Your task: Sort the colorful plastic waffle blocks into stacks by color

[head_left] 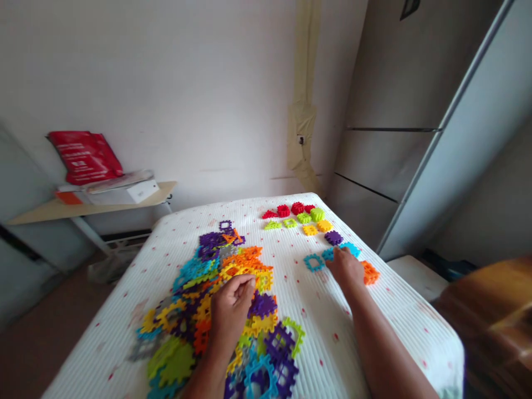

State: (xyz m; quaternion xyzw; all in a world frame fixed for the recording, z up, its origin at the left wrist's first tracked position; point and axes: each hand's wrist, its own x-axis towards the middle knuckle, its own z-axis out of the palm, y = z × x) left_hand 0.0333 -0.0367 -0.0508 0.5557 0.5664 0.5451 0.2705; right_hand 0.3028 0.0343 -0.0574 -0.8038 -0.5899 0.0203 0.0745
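Observation:
A large mixed heap of toothed plastic building pieces (201, 263) in many colours covers the left half of the table. Over this heap is my left hand (233, 302), its fingers curled together; whether anything is pinched in them is hidden. My right hand (346, 267) reaches to the right side, fingers closed down on a blue toothed piece (327, 254). Just left of it lies a blue square frame piece (313, 262), and beyond it a blue stack (350, 249). An orange stack (371, 272) sits beside my right wrist.
Sorted by colour along the far right are red pieces (283, 210), lime-green pieces (304, 218), yellow pieces (324, 225) and a purple stack (333, 238). The white spotted tablecloth (328, 360) lies under everything. A refrigerator (382, 111) stands at right, a side shelf (37, 213) at left.

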